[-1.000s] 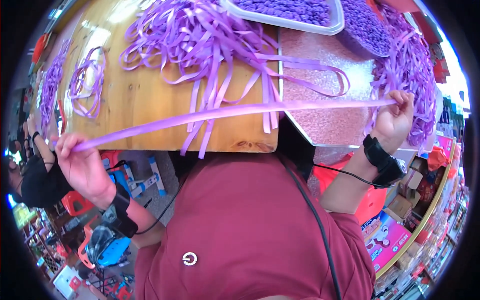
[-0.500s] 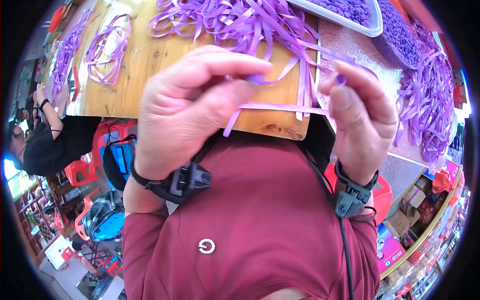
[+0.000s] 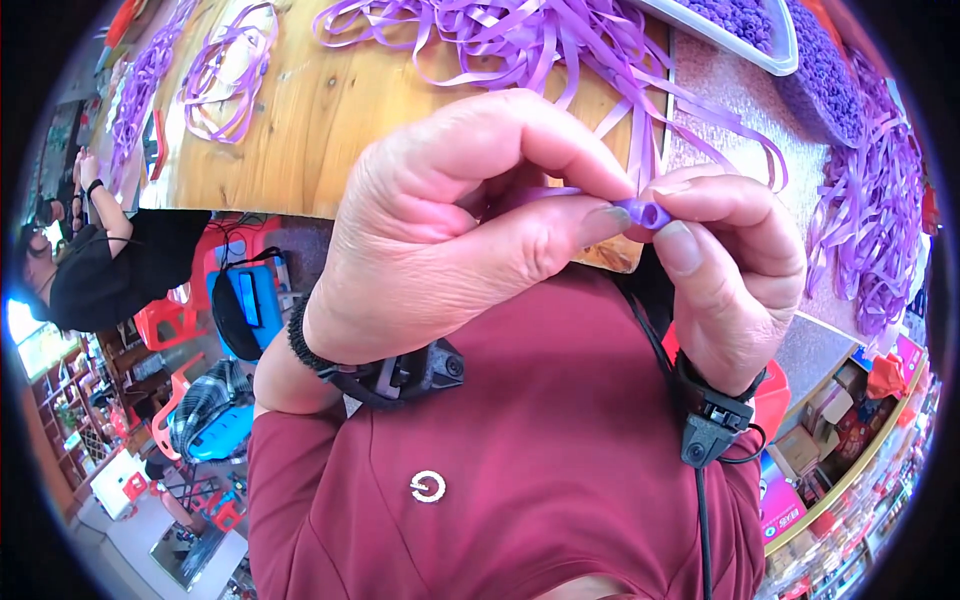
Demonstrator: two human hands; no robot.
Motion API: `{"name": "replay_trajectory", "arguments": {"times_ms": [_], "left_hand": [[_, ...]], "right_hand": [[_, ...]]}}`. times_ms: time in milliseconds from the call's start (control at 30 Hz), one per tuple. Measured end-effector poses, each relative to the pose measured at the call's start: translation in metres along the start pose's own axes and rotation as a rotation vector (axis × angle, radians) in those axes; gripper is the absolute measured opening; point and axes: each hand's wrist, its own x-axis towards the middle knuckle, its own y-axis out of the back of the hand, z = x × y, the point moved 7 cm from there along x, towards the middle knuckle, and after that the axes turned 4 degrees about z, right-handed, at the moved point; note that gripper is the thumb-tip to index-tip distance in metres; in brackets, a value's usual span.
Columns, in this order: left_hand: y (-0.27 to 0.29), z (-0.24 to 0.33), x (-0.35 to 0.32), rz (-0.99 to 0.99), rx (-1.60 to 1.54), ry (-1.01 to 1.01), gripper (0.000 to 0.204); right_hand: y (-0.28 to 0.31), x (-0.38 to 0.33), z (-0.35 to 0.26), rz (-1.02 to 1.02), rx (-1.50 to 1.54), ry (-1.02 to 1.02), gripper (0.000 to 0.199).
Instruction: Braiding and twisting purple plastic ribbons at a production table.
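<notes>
My left hand [image 3: 450,215] is pinched closed at the near edge of the wooden table, with a purple ribbon [image 3: 548,192] running into its thumb and finger. Against those fingertips sits a small purple ring-like piece [image 3: 652,215] with a round hole, perhaps a bead. My right hand [image 3: 735,255] grips this piece from the other side between thumb and finger. Both sets of fingertips meet there, so the exact join of ribbon and piece is hidden. Just beyond my hands lies a loose heap of purple ribbons [image 3: 520,50].
A clear plastic tub [image 3: 785,55] of small purple pieces stands at the far right. Beside it are a bag of similar pieces [image 3: 825,100] and hanging purple ribbons [image 3: 865,220]. A coiled ribbon loop [image 3: 190,110] lies far left on the table [image 3: 310,150]. Another person [image 3: 110,250] sits at the left.
My hands were apart, a ribbon stretched below them and the small purple piece in my right fingers. Now the left hand has moved right and the fingertips meet at the piece.
</notes>
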Motion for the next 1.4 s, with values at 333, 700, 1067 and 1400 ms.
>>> {"name": "replay_trajectory", "arguments": {"times_ms": [333, 700, 1067, 1400], "left_hand": [[-0.002, 0.015, 0.003, -0.069, 0.405, -0.238, 0.017], [-0.011, 0.021, -0.004, -0.092, 0.653, -0.435, 0.017], [-0.002, 0.006, 0.002, -0.057, 0.429, -0.168, 0.017], [0.006, 0.002, 0.005, -0.055, 0.370, -0.062, 0.013]], "right_hand": [[0.001, 0.001, -0.002, -0.054, -0.265, 0.113, 0.016], [0.000, 0.001, -0.002, -0.035, -0.485, 0.114, 0.016], [0.001, 0.005, -0.002, -0.008, -0.397, 0.110, 0.015], [-0.009, 0.004, -0.010, -0.103, -0.572, 0.276, 0.015]]}}
